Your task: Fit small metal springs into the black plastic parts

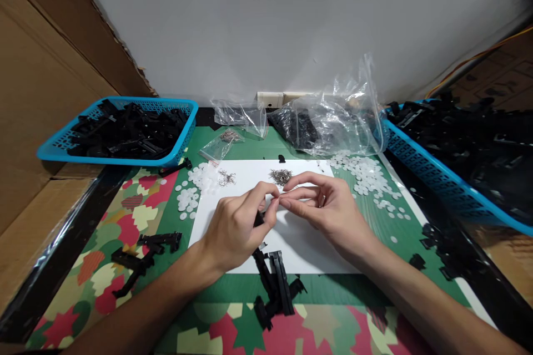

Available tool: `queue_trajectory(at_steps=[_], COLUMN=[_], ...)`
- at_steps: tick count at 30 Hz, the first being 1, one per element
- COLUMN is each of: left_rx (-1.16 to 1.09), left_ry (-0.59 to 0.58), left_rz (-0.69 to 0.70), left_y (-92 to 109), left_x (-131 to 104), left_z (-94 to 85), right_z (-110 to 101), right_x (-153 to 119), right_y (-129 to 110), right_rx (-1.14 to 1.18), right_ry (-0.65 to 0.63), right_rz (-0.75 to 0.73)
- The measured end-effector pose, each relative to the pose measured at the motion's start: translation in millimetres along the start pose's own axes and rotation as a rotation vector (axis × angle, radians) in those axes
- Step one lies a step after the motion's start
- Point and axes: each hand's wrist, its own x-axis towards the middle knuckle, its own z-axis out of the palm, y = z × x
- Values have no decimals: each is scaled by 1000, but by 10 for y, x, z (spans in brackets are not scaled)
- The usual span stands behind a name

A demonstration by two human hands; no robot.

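Over the white paper (250,255), my left hand (245,222) and my right hand (322,202) meet at their fingertips. Both are pinched closed, and whatever sits between the tips is too small to make out. A black plastic part (259,218) shows in my left hand, under its curled fingers. Just below that hand lie more black parts (281,283) at the paper's front edge. Behind my fingertips is a pile of small metal pieces (280,177), with a smaller pile (227,178) to its left. White round discs (366,175) are spread at the right, others (204,177) at the left.
Blue baskets of black parts stand at the left (177,154) and right (458,177). Clear plastic bags (333,122) lie at the back by the wall. Loose black parts rest on the mat at the left (145,255) and right (453,252).
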Motion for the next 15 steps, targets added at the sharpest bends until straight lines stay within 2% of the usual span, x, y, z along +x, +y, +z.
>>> queue_trajectory(at_steps=[8, 15], left_rx=[90, 96], left_ry=[-95, -66], left_rz=[58, 38], left_y=[-90, -102], left_x=[-4, 6], left_z=[-9, -4], right_z=[-7, -10], right_x=[4, 16], right_y=[-9, -19], right_rx=[-65, -114], right_ry=[28, 38], right_rz=[-3, -41])
